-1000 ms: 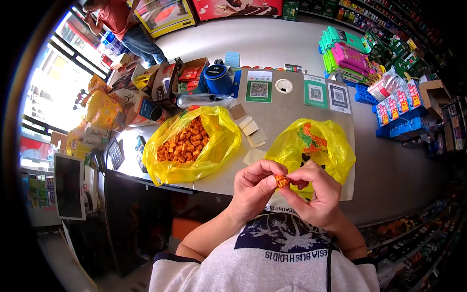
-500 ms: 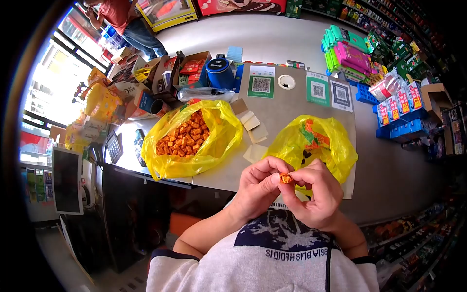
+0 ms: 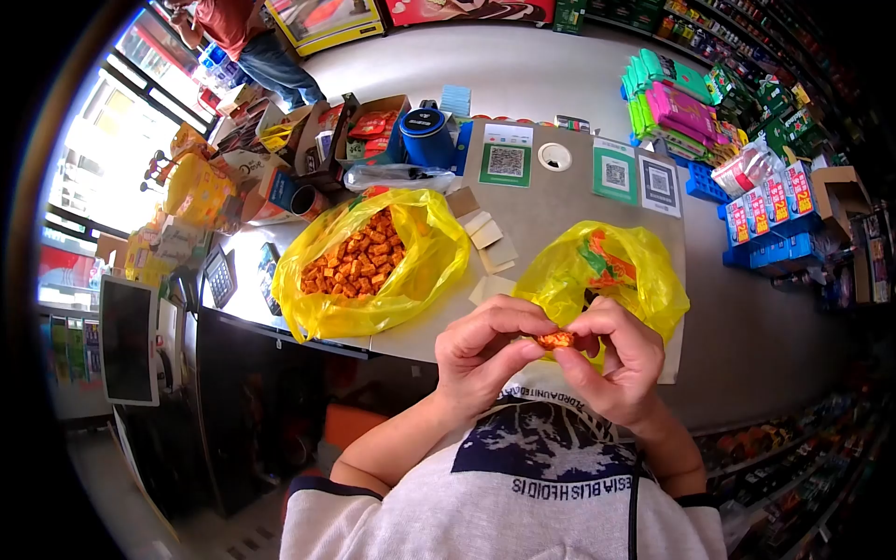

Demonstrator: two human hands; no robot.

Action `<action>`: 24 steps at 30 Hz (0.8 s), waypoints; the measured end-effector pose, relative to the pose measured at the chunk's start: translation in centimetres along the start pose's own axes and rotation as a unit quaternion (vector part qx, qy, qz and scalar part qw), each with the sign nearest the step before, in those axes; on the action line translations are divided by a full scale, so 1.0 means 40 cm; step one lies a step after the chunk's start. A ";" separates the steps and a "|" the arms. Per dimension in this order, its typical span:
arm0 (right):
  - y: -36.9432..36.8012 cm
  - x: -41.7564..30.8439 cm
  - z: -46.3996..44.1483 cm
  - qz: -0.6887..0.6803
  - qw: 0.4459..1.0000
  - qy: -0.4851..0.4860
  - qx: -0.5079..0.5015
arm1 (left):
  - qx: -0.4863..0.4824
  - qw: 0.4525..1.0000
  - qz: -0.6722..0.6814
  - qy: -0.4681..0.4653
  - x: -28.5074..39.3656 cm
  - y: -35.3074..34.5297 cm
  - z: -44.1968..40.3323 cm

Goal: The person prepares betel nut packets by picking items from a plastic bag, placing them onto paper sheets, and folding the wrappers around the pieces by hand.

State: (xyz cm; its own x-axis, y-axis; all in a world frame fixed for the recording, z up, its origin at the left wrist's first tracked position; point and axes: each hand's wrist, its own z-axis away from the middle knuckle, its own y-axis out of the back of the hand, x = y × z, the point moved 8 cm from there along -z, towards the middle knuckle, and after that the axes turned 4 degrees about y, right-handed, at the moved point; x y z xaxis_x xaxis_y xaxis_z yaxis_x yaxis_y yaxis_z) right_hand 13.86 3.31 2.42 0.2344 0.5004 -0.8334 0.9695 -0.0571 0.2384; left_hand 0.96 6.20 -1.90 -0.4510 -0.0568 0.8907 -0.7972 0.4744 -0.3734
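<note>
Between my two hands, in front of my chest, is a small orange-red wrapped piece (image 3: 557,340), perhaps a candy. My left hand (image 3: 485,357) pinches its left end with thumb and fingertips. On the other end, my right hand (image 3: 618,362) grips with thumb and forefinger. Just beyond the hands lies a yellow plastic bag (image 3: 649,271), its mouth partly open; its contents are mostly hidden. To the left, a larger yellow plastic bag (image 3: 431,254) stands open around a heap of similar orange-red pieces (image 3: 359,257).
On the counter (image 3: 560,201) are QR code signs (image 3: 507,161), small cards (image 3: 485,233), a blue lidded mug (image 3: 427,137) and boxes of packets (image 3: 375,131). A calculator (image 3: 220,280) and a monitor (image 3: 130,341) stand at left. Across the room is a person (image 3: 252,47).
My hands have drawn slightly apart, the left one moving left. The small piece now looks stretched out longer between my fingers. The view has shifted a little.
</note>
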 end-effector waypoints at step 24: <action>0.055 0.247 0.141 -0.006 0.972 -0.232 0.022 | 0.212 0.831 -0.512 -0.048 0.041 0.319 0.008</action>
State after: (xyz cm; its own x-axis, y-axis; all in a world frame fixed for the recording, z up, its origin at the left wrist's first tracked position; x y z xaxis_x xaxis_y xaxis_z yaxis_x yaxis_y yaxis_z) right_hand 18.72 3.26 -8.10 0.2198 0.0577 -0.9738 0.9721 -0.0963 0.2137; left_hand -10.08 11.90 -5.30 0.5373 -0.3198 0.7804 -0.8433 -0.2178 0.4913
